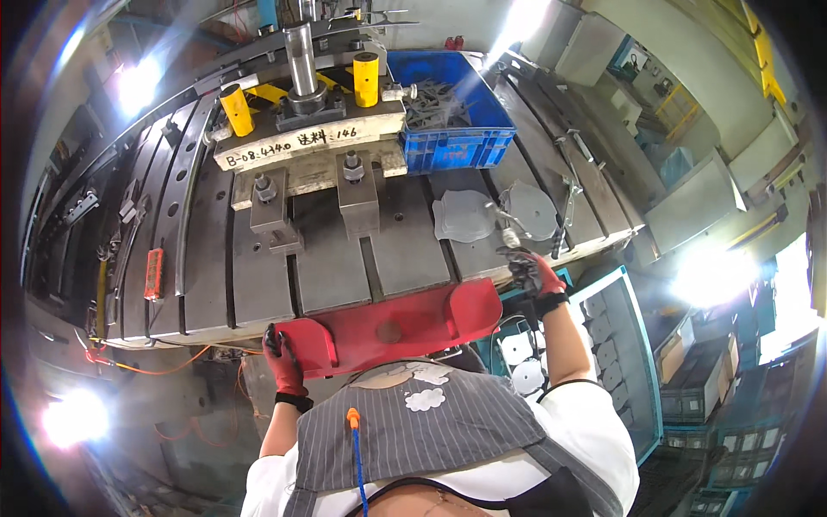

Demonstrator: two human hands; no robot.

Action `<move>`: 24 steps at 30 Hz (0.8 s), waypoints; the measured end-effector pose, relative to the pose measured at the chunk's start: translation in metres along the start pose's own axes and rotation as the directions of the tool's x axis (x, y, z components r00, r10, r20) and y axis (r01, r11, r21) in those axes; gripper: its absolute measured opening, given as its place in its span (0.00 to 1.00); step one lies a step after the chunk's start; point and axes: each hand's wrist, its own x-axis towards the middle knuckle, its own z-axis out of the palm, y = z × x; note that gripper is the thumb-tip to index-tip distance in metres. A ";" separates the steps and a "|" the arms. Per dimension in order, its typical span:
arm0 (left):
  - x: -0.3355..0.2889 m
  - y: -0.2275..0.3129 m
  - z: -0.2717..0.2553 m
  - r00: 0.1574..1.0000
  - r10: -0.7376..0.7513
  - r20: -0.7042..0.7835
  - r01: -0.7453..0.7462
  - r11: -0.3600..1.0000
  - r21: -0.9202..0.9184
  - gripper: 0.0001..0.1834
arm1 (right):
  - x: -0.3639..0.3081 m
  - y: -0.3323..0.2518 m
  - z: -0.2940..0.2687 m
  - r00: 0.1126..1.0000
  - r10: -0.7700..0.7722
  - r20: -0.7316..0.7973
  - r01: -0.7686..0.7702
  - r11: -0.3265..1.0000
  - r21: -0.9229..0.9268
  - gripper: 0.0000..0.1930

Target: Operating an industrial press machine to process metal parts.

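Observation:
My left hand (284, 360), in a red glove with dark fingers, rests against the left end of a long red metal panel (388, 334) with a raised curved flange near each end. Its fingers point up, slightly apart, with nothing seen in them. My right hand (534, 274), gloved the same way, is closed around a small metal-headed tool (510, 234); its exact kind is unclear. The tool's head is over the table beside two stacks of flat grey metal plates, a left stack (465, 215) and a right stack (528, 211).
A die block (310, 146) with yellow cylinders and a steel post is clamped on the slotted table (401, 258). Beside it stands a blue crate (457, 148) of metal scraps. A wrench (568, 211) lies near the right edge. A teal-framed bin (642, 345) below holds round plates.

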 end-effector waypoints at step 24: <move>0.013 -0.087 -0.039 0.762 -0.152 0.629 -0.185 0.881 0.436 0.26 | 0.062 0.189 -0.121 0.963 0.223 0.151 0.240 -0.460 -0.855 0.12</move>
